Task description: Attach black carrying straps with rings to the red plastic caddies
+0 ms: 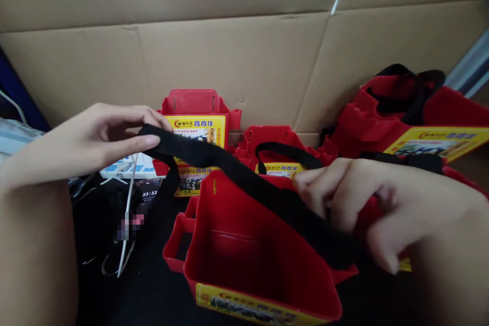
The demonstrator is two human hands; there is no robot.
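A black strap [229, 163] runs slantwise across the view above an open red plastic box [244, 265] with a yellow label on its front. My left hand [118, 132] pinches the strap's upper left end between thumb and fingers. At the right, my right hand [355, 198] is bent over the strap's lower part beside the box; its fingers are curled and slightly blurred, and the thumb points down. Whether those fingers grip the strap or only rest against it is hard to see, since the contact is partly hidden.
More red boxes with yellow labels stand behind, two near the middle [194, 102] [273, 137] and a strapped stack [382, 107] at the right. A phone [147, 191] and a white cable [128, 214] lie left on the black surface. A cardboard wall [229, 66] closes the back.
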